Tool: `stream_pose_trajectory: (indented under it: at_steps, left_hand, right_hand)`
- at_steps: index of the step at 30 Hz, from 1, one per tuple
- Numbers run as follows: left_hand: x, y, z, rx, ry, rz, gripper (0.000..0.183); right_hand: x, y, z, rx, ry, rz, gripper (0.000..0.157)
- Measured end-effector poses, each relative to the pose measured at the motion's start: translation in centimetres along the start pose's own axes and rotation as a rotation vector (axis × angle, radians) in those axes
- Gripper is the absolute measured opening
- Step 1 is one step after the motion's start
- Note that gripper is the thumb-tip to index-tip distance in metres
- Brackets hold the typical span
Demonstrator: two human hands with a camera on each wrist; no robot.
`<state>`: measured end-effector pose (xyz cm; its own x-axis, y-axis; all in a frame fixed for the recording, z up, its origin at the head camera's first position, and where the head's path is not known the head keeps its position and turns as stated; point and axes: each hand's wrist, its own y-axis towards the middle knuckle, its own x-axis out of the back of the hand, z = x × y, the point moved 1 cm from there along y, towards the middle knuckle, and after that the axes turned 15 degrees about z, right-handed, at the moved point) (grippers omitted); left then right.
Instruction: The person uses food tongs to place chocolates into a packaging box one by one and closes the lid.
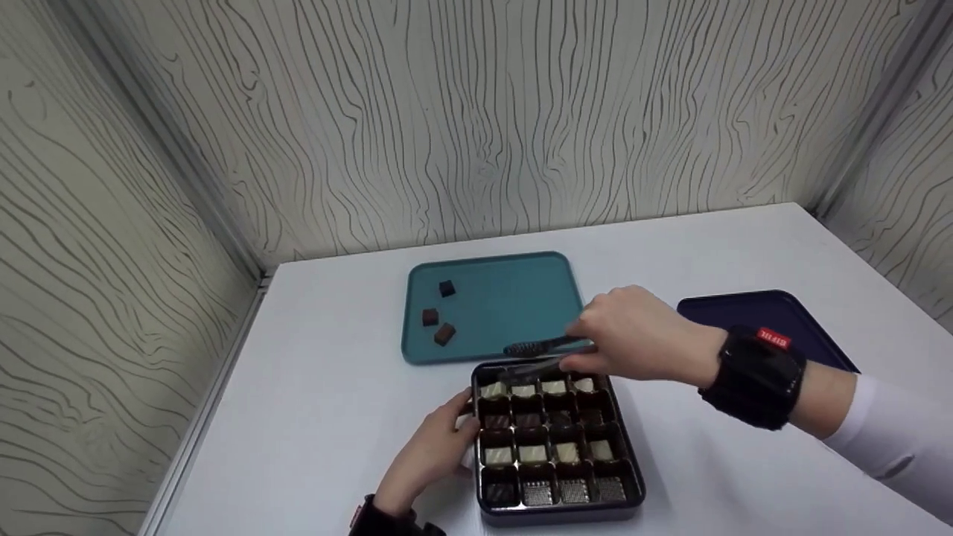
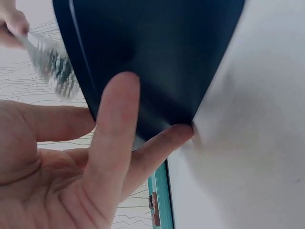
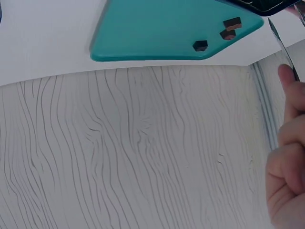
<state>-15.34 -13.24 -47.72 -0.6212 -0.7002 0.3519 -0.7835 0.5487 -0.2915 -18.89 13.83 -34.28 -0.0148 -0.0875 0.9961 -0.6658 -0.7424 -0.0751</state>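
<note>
My right hand (image 1: 640, 331) grips dark tongs (image 1: 530, 348) whose arms stand apart over the back row of a dark compartment box (image 1: 562, 515). Nothing shows between their tips. Pale striped chocolates (image 1: 533, 454) fill the back row and another row nearer the front; dark chocolates (image 1: 528, 420) sit between those rows. In the front row, one dark chocolate (image 1: 499, 493) lies at the left, and the other compartments show patterned bottoms. My left hand (image 1: 435, 443) touches the box's left side with extended fingers, seen against its dark wall in the left wrist view.
Behind the box lies a teal tray (image 1: 514, 305) with three brown chocolate cubes (image 1: 444, 334) toward its left side. A dark blue tray (image 1: 767, 316) is at the right, partly covered by my right forearm. Wood-patterned panels (image 1: 484, 134) enclose the white table (image 1: 320, 387).
</note>
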Motion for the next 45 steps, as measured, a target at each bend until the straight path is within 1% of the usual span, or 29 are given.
stream_pose_trajectory:
  at_steps: [3,7,9,11,16,19,23,26,30,35,42,45]
  left_hand:
    - [0.1,-0.1,0.1,-0.003,0.008,-0.004,0.057]
    - [0.1,-0.2,0.0,-0.008,0.016,-0.013,0.058]
    - [0.1,-0.2,0.0,-0.007,0.016,-0.020,0.059]
    - [0.0,-0.2,0.0,-0.004,0.012,-0.022,0.059]
    - [-0.1,0.0,-0.1,-0.011,0.022,-0.029,0.058]
    - [-0.2,0.0,-0.1,-0.024,0.029,-0.033,0.057]
    - [-0.2,0.0,-0.2,-0.037,0.071,-0.048,0.057]
    - [-0.1,0.0,-0.2,-0.043,0.100,-0.062,0.056]
    - [0.0,-0.1,-0.1,-0.042,0.104,-0.068,0.056]
    - [0.0,0.0,-0.2,-0.054,0.117,-0.064,0.056]
    - [-0.1,0.1,0.0,-0.027,0.059,-0.036,0.055]
    - [-0.1,0.1,0.0,-0.023,0.064,-0.043,0.055]
  right_hand:
    - [-0.5,2.2,-0.9,-0.034,-0.021,-0.029,0.052]
    - [-1.7,5.5,-1.7,-0.049,-0.045,-0.036,0.034]
    - [-2.4,7.1,-2.0,-0.041,-0.049,-0.038,0.031]
    - [-3.1,8.6,-2.2,-0.031,-0.058,-0.037,0.034]
    - [-4.3,11.9,-2.4,-0.013,-0.077,-0.029,0.049]
    - [-4.9,13.4,-2.5,-0.022,-0.098,-0.017,0.047]
    - [-5.4,15.2,-2.5,-0.038,-0.097,0.018,0.041]
    - [-5.6,16.2,-2.2,-0.055,-0.075,0.045,0.043]
    - [-5.5,17.3,-1.8,-0.068,-0.050,0.070,0.052]
    - [-4.9,17.3,-1.6,-0.066,-0.029,0.115,0.061]
    - [-5.0,17.4,-1.8,-0.067,0.021,0.137,0.063]
    - [-5.2,17.6,-1.7,-0.069,0.042,0.142,0.063]
